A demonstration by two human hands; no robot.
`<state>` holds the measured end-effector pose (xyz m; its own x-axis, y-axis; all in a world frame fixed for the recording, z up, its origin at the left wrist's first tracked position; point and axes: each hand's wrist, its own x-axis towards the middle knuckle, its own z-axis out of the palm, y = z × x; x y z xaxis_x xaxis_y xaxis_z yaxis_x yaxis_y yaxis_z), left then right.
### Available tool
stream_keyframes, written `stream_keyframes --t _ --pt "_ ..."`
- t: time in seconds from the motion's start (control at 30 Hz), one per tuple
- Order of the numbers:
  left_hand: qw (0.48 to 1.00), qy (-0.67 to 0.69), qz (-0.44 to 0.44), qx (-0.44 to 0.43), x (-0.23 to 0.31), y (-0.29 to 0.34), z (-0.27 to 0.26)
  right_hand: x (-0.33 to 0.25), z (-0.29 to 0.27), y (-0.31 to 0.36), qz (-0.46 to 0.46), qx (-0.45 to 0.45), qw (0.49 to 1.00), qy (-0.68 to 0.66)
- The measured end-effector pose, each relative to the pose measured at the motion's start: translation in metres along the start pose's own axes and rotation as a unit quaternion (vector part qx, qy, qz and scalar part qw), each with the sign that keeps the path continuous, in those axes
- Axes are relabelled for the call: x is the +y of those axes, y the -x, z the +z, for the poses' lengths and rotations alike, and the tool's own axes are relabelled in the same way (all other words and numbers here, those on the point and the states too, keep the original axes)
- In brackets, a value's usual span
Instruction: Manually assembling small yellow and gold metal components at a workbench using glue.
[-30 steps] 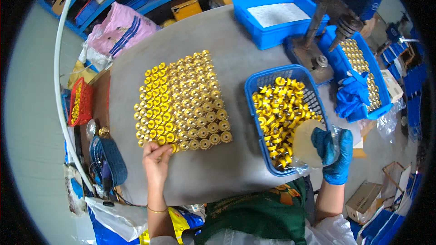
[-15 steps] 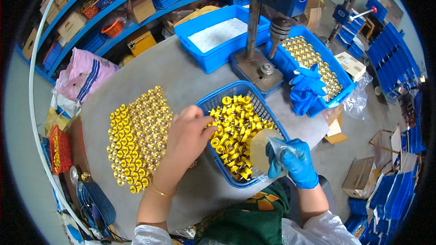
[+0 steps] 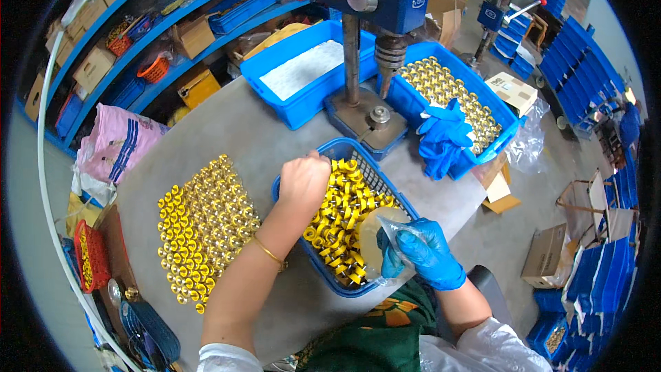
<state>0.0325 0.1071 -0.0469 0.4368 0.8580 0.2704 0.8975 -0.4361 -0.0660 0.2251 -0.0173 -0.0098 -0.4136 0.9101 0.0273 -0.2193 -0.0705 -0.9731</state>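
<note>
My left hand (image 3: 304, 182), bare and with a bangle at the wrist, is over the far left part of a blue mesh basket (image 3: 392, 184). Its fingers are curled together, and whatever they hold is hidden. Yellow ring-shaped parts (image 3: 337, 224) with dark pins fill the basket. At the basket's near right side, my gloved right hand (image 3: 430, 251) grips a clear plastic piece with a round, pale, translucent face (image 3: 372, 241); its exact kind is unclear. Left of the basket, brass-coloured parts (image 3: 217, 217) stand in close rows on the grey table, those at the left edge with yellow tops.
A blue press (image 3: 351, 62) stands beyond the basket. Behind it sits a blue tub with a white lining (image 3: 303, 72); to its right, a blue bin (image 3: 506, 139) holds brass parts and blue gloves (image 3: 444, 138). A red basket (image 3: 96, 262) is at the far left.
My left hand has moved farther away over the basket, its fingers more tucked in. My right hand keeps its grip on the plastic piece. The whole view has shifted slightly.
</note>
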Motion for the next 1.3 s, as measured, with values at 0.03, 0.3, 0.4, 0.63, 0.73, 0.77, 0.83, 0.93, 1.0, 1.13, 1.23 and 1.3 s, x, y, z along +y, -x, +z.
stream_keyframes --t 0.03,0.3,0.4,0.63,0.73,0.77,0.83,0.93,1.0,1.13,1.23,1.3 --pt "1.000 -0.010 0.019 0.020 0.000 -0.001 -0.002 0.000 0.000 -0.001 -0.006 -0.009 1.000 -0.010" --pt "0.970 0.237 -0.047 0.032 -0.002 0.030 -0.048 -0.018 0.006 -0.007 0.066 0.035 0.996 -0.057" --pt "0.817 0.557 -0.137 -0.057 0.009 0.050 -0.045 -0.018 0.010 -0.009 0.068 0.030 0.997 -0.027" --pt "0.324 0.910 -0.247 -0.074 0.046 0.078 -0.047 -0.012 0.013 -0.009 0.057 0.011 0.998 0.015" --pt "0.297 0.924 -0.232 -0.066 0.047 0.079 -0.042 -0.010 0.016 -0.009 0.048 0.043 0.998 -0.004" --pt "0.296 0.924 -0.232 -0.066 0.047 0.079 -0.042 -0.009 0.016 -0.009 0.048 0.043 0.998 -0.003" --pt "0.300 0.926 -0.219 -0.070 0.046 0.079 -0.042 -0.008 0.016 -0.009 0.050 0.048 0.998 -0.013" --pt "0.298 0.929 -0.209 -0.070 0.047 0.081 -0.040 -0.008 0.017 -0.009 0.042 0.048 0.998 -0.003" --pt "0.294 0.931 -0.206 -0.068 0.047 0.083 -0.038 -0.009 0.018 -0.009 0.037 0.047 0.998 -0.002" --pt "0.294 0.930 -0.210 -0.063 0.047 0.082 -0.037 -0.008 0.017 -0.010 0.051 0.042 0.998 -0.010" --pt "0.276 0.937 -0.205 -0.058 0.048 0.082 -0.038 -0.007 0.017 -0.009 0.050 0.042 0.998 -0.016" --pt "0.275 0.939 -0.199 -0.060 0.048 0.082 -0.036 -0.008 0.018 -0.008 0.048 0.041 0.998 -0.021"
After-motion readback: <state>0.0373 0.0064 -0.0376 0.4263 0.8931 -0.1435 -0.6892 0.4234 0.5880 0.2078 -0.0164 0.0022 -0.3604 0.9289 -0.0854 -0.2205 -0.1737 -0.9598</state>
